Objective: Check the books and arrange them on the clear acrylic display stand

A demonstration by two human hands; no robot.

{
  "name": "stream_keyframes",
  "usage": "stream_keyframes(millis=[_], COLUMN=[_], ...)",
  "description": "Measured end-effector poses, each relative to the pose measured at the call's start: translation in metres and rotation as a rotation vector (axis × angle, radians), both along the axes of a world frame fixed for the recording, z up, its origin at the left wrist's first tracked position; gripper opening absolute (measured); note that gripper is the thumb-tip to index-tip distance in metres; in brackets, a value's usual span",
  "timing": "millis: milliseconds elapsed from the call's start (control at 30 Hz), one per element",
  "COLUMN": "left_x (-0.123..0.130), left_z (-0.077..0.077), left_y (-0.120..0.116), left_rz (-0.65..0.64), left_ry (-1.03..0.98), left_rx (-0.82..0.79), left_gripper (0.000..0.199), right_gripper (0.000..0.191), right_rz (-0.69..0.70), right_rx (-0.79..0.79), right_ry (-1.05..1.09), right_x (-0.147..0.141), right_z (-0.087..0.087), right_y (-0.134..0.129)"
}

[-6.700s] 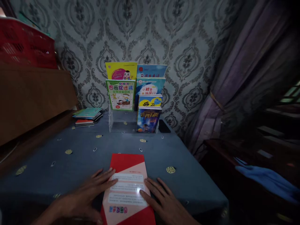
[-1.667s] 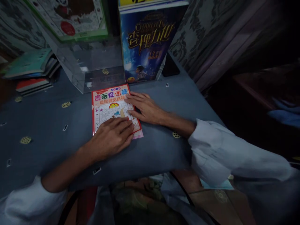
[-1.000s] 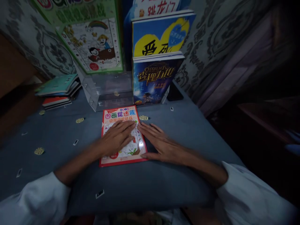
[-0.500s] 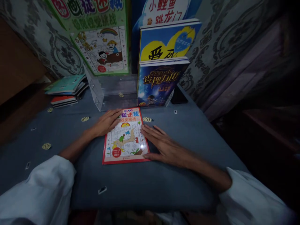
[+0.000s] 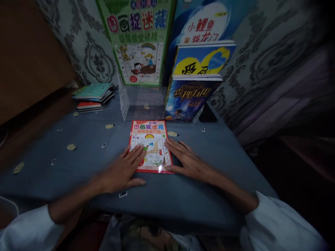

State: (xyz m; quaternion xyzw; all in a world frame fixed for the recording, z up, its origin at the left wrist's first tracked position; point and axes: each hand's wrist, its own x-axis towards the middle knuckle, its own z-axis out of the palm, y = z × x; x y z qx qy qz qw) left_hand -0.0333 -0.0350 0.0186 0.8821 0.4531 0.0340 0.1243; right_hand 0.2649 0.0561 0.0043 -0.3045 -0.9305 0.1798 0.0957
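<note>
A red-bordered picture book [image 5: 154,153] lies flat, cover up, on the blue-grey tablecloth. My left hand [image 5: 124,170] rests over its lower left edge, fingers stretched out across the cover and thumb on the cloth. At the book's right edge, my right hand [image 5: 187,158] lies with its fingers extended and thumb by the lower right corner. Neither hand is closed round anything. Just behind the book stands a clear acrylic rack [image 5: 141,104]. It bears a green-bordered picture book [image 5: 141,38] and, on the right, a dark blue book [image 5: 192,99].
A blue-and-yellow book [image 5: 204,59] and a light blue book [image 5: 204,24] stand behind the dark blue one. To the left is a small pile of books [image 5: 92,94]. A dark flat object [image 5: 208,114] lies right of the rack. Patterned wallpaper [image 5: 96,52] rises behind the table.
My left hand has slid from the book's upper left toward me, to its lower left edge. The right hand stays at the right edge. The view has shifted, so everything sits further right.
</note>
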Motion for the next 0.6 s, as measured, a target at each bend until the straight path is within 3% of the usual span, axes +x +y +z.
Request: stream_keyframes(millis=[133,267,400,500,600], left_x=[-0.006,-0.013,-0.014,-0.012,-0.004], left_z=[0.000,-0.011,-0.025,-0.026,-0.018], left_y=[0.013,0.053,0.072,0.073,0.073], left_rz=[0.084,0.372,0.476,0.504,0.641], left_ry=[-0.099,-0.134,-0.209,-0.485,-0.991], left_rx=[-0.067,0.023,0.072,0.045,-0.115], left_gripper=[0.068,0.069,0.060,0.056,0.049], right_gripper=[0.073,0.058,0.058,0.057,0.057], right_rz=[-0.059,-0.099,-0.367,-0.462,-0.486], right_rx=[0.058,0.081,0.135,0.178,0.174], right_ry=[-0.077,-0.123,-0.095,-0.095,-0.104], right_x=[-0.022,-0.060,-0.079,-0.077,-0.075], right_z=[0.016,0.025,0.015,0.004,-0.002], right_y=[0.002,0.008,0.008,0.003,-0.004])
